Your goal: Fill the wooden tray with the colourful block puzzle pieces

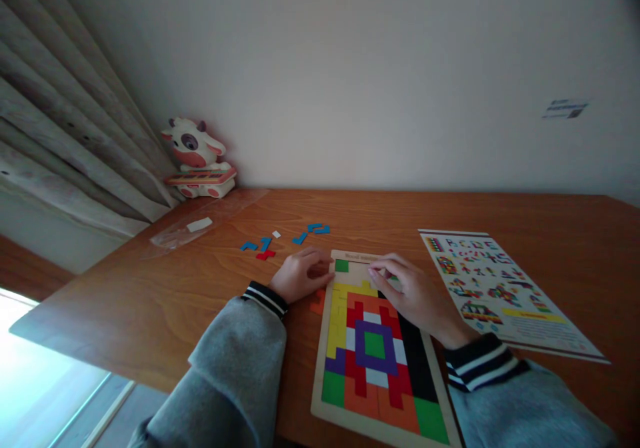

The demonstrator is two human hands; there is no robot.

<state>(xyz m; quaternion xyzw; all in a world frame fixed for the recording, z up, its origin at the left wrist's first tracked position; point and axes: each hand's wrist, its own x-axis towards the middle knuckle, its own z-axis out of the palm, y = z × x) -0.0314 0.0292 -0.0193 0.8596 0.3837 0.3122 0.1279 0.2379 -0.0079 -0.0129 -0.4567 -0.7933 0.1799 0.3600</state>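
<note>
A wooden puzzle tray (321, 361) holds coloured block pieces: yellow at the left, black at the right, and a purple ring (391, 349) round a green square in the middle. My left hand (301, 275) rests by the tray's upper left edge, fingers curved and apart, with nothing seen in it. Over the tray's upper right part is my right hand (413, 295), thumb and forefinger close together; whatever they hold, if anything, is too small to make out. An orange piece (318, 301) lies beside the tray, below my left hand.
Several blue pieces (300, 239), a red piece (265, 255) and a small white piece (277, 234) lie beyond my left hand. A printed pattern sheet (500, 281) is at the right. Clear plastic wrapping (173, 237) and a cow toy (197, 158) are at the back left.
</note>
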